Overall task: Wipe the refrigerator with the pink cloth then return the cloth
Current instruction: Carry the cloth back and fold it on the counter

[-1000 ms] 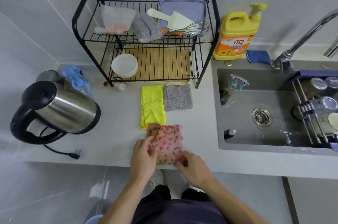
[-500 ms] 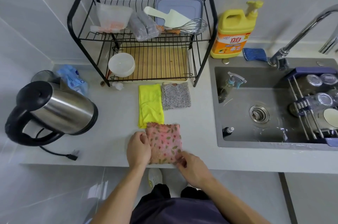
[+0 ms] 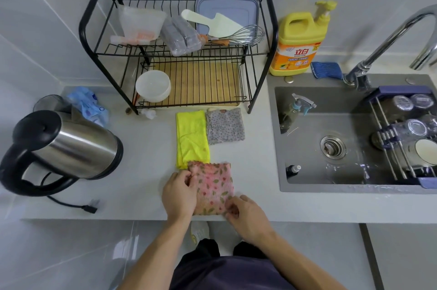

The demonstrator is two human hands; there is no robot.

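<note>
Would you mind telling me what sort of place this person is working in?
Most likely a home kitchen: a sink with a tap is set into the counter, a black dish rack stands against the tiled wall, and an electric kettle sits nearby.

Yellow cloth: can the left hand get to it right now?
Probably yes: the yellow cloth lies just beyond the left hand, nothing between them, but that hand pinches the pink cloth and must let go first.
</note>
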